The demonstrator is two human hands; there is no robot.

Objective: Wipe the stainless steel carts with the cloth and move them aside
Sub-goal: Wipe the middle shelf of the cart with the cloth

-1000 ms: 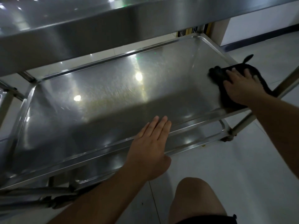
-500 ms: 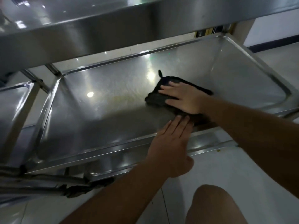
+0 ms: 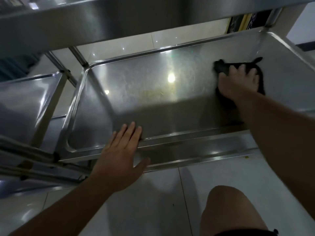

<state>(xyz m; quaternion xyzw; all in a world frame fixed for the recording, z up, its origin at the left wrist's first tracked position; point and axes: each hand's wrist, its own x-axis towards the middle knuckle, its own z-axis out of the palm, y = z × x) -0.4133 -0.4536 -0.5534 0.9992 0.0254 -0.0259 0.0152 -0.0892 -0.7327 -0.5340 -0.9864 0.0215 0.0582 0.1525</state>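
**Right hand pressing the cloth flat at the right end of the middle shelf**

The right hand [image 3: 238,82] lies palm-down on the dark cloth [image 3: 223,68], fingers spread and nearly straight; it presses the fabric to the steel rather than clutching it. The cloth sits on the middle shelf [image 3: 136,103] of the stainless steel cart [image 3: 119,17], near the shelf's right end and toward the far rim. The left hand [image 3: 122,152] holds nothing: flat, fingers together, it rests on the shelf's near rim, apparently steadying the cart.

The shelf's long axis runs left to right across the view. From the cloth, almost all of the bare steel extends leftward along that axis, including a faint yellowish smear [image 3: 153,92] near mid-shelf. The right hand is the nearer to that smear and already bears the cloth, so the next stroke is probably a leftward sweep. A second cart [image 3: 25,99] stands just beside the left end, its shelf apparently untouched.
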